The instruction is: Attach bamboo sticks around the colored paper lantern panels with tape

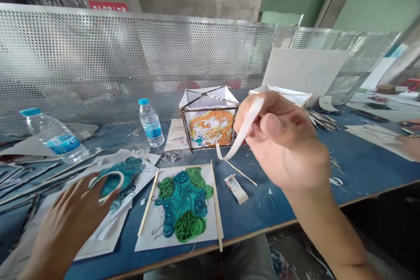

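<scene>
My right hand (288,140) is raised over the table, thumb and fingers pinching a curling strip of white tape (243,133). My left hand (74,208) is low at the left, with a thin white tape roll (122,179) between its thumb and fingers. Beneath that hand lie sheets with a blue-green printed pattern (133,164). A square sheet with a green and blue pattern (183,203) lies in front of me, with one thin wooden stick (148,203) along its left side and another stick (217,205) along its right side.
A stick-framed box with an orange dragon picture (211,127) stands behind the sheet. Two water bottles (151,124) are on the left; one leans. A crumpled paper piece (236,189) lies beside the sheet. A perforated metal screen (131,61) closes the back. Another person's hand (410,144) shows far right.
</scene>
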`<control>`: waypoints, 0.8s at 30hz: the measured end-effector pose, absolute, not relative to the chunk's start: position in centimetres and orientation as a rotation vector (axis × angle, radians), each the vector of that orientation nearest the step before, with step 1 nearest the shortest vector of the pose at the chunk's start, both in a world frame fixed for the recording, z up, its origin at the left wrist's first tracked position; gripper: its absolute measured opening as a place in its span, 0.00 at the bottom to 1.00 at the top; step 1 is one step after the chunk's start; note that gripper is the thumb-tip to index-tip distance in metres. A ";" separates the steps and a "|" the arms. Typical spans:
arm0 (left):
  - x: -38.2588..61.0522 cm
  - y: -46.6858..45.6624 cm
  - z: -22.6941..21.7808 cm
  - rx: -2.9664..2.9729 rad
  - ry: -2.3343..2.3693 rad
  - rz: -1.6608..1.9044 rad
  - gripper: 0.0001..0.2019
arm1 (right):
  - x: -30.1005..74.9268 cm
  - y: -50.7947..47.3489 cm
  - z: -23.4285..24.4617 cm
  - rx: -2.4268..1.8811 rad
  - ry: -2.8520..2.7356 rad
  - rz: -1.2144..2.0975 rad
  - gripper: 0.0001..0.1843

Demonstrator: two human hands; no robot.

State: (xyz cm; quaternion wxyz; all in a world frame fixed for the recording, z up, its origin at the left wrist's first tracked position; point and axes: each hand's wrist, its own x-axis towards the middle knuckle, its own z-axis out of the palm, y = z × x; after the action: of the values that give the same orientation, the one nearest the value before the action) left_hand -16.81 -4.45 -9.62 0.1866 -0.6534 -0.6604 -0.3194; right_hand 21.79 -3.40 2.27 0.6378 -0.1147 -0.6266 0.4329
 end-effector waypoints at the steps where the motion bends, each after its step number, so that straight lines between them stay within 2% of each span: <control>1: -15.3 -5.0 -9.5 -1.867 -1.861 -0.900 0.23 | 21.5 -3.5 2.4 -0.259 -1.412 1.052 0.07; 4: -9.0 -7.2 -8.9 -2.168 -1.762 -1.253 0.16 | 20.6 -4.1 2.5 -0.182 -1.379 1.243 0.06; 6: -4.4 -8.7 -9.0 -2.519 -1.507 -1.323 0.17 | 20.3 -4.6 2.3 -0.114 -1.348 1.352 0.05; 9: 0.4 -10.4 -10.6 -2.785 -1.536 -1.449 0.14 | 20.4 -5.2 1.7 -0.071 -1.252 1.471 0.04; 13: 2.7 -11.4 -13.7 -2.624 -1.691 -1.719 0.07 | 21.2 -5.8 0.1 -0.081 -1.111 1.600 0.04; 15: 3.1 -11.1 -14.5 -2.441 -1.781 -1.829 0.10 | 21.6 -6.1 -0.6 -0.072 -1.091 1.636 0.05; 18: 3.8 -10.1 -14.9 -2.493 -1.778 -1.890 0.22 | 21.8 -6.4 -1.1 -0.041 -1.063 1.702 0.05; 24: 4.7 -8.5 -15.1 -2.504 -1.701 -2.015 0.27 | 21.8 -6.8 -1.1 -0.052 -0.942 1.758 0.05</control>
State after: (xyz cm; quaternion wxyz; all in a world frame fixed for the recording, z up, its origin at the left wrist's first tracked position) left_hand 4.70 -8.51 -15.05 -0.2448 -0.6677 -0.4535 -0.5372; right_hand 21.79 -6.77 -1.07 0.5422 -0.0220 -0.3967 0.7404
